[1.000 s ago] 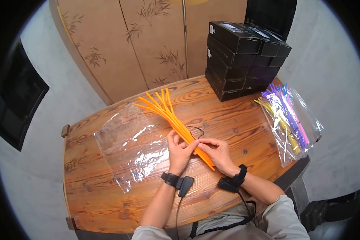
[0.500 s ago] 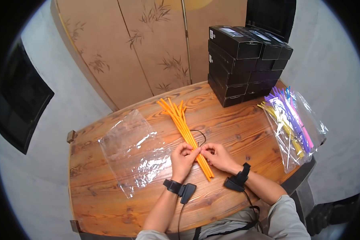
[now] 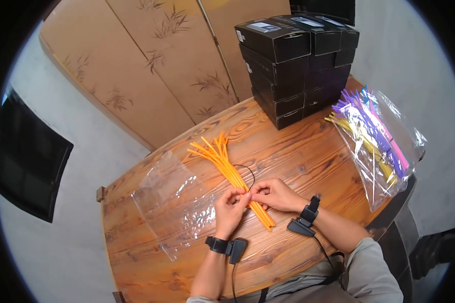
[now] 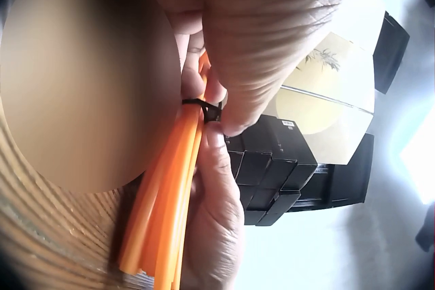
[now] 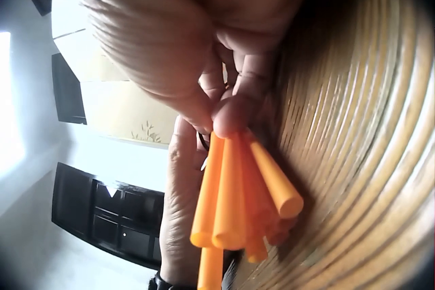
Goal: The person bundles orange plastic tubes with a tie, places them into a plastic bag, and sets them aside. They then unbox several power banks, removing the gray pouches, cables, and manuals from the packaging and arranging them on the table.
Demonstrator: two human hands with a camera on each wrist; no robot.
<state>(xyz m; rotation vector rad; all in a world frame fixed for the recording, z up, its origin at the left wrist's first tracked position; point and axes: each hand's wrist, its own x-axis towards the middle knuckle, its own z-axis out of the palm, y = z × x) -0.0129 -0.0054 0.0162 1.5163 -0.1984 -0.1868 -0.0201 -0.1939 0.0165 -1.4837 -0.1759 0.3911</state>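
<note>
A bundle of thin orange tubes (image 3: 230,173) lies slantwise over the wooden table (image 3: 151,272), fanned out at its far end. A thin black tie (image 4: 212,110) circles it nearer the close end, and its free length (image 3: 253,174) arcs out beyond the fingers. My left hand (image 3: 230,212) pinches at the tie from the left, thumb and finger curled together. From the right, my right hand (image 3: 278,195) pinches at the same spot, fingertips meeting the left ones. The short tube ends (image 5: 231,229) stick out below both hands.
A flat clear plastic bag (image 3: 174,202) lies left of the bundle. Black boxes (image 3: 293,65) are stacked at the back. On the right, another clear bag (image 3: 371,187) contains purple, yellow, pink and blue tubes. A folding screen (image 3: 136,55) stands behind the table.
The left fingers, earlier spread along the bundle, have drawn in beside the right ones at the tie. The bundle has shifted slightly toward the body. The head view has turned.
</note>
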